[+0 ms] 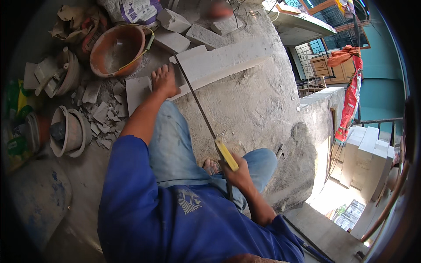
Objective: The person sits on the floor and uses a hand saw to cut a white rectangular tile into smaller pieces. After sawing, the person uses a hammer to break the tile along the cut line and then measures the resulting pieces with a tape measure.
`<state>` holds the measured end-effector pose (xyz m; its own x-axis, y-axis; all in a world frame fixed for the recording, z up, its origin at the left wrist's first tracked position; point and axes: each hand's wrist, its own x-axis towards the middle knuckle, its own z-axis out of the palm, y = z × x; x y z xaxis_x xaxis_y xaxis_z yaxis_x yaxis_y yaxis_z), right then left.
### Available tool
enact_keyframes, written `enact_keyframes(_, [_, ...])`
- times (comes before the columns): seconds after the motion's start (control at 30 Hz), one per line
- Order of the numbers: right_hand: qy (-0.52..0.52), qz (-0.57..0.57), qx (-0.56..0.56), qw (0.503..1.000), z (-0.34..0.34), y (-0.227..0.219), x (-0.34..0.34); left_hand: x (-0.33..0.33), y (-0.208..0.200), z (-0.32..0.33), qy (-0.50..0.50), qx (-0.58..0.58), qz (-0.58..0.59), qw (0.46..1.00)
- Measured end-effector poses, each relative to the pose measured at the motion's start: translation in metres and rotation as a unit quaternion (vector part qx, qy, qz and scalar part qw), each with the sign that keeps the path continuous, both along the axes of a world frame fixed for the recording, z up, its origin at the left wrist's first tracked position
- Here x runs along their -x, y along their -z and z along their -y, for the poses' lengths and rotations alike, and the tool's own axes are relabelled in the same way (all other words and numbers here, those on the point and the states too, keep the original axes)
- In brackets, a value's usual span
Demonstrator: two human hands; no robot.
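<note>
Mid-cut, the right hand clenches the yellow-handled saw while the left hand seemingly presses the pale block flat; steadiness matters next.

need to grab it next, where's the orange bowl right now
In the head view the orange bowl sits upper left on the floor, just left of the left hand and above the broken block scraps.

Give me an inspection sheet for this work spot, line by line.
Surface: dusty concrete floor, grey powder all over.
Job's things: long white block lying flat; saw with yellow handle, blade across the block.
Clutter: orange bowl, block offcuts, pots, crumpled bags.
Grippers: left hand pressing on the block; right hand gripping the saw handle.
Cables: thin wires near the top, faint.
Surroundings: open edge with stacked blocks below, orange cloth.
</note>
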<state>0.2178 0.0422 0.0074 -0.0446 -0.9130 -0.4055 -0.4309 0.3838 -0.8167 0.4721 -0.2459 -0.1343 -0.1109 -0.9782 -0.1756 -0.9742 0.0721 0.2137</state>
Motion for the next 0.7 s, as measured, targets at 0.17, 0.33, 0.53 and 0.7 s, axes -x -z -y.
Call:
enact_keyframes(0.17, [-0.011,-0.027,-0.039,0.999,0.012,0.008,0.001,0.008,0.001,-0.009,0.008,-0.004,0.0,1.0])
enact_keyframes(0.33, [-0.028,-0.038,0.01,0.999,0.088,0.053,-0.019,0.011,-0.002,-0.005,0.004,-0.056,0.001,0.998])
enact_keyframes(0.53, [0.031,0.001,-0.001,1.0,-0.011,-0.013,0.014,0.002,-0.005,0.003,0.009,-0.007,0.008,1.0])
enact_keyframes(0.7, [-0.013,-0.045,-0.023,0.999,0.061,0.034,0.006,0.012,0.004,0.001,0.005,-0.019,0.012,1.0])
